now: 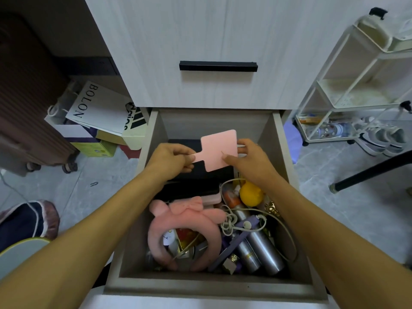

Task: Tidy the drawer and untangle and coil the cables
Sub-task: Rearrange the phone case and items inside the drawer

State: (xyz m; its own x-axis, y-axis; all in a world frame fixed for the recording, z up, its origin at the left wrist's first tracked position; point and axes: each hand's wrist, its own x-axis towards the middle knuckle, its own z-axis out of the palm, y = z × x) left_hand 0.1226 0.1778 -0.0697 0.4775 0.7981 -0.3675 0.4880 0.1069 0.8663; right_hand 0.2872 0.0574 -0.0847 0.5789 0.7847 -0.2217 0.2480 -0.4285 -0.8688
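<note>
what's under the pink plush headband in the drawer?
Through the pink plush headband's loop: a small white item, gold foil and grey pieces. A pale cable lies tangled beside it, over the silver cans. Whatever lies beneath the band itself is covered.

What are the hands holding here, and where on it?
Both hold one pink card-like piece above the drawer: the left hand pinches its narrow tab, the right hand grips its wide part's right edge.

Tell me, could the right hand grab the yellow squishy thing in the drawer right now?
Probably not yet. The right hand is busy holding the pink card together with the left hand. The yellow thing sits uncovered just under that wrist, so it looks easy to reach once the hand lets go.
</note>
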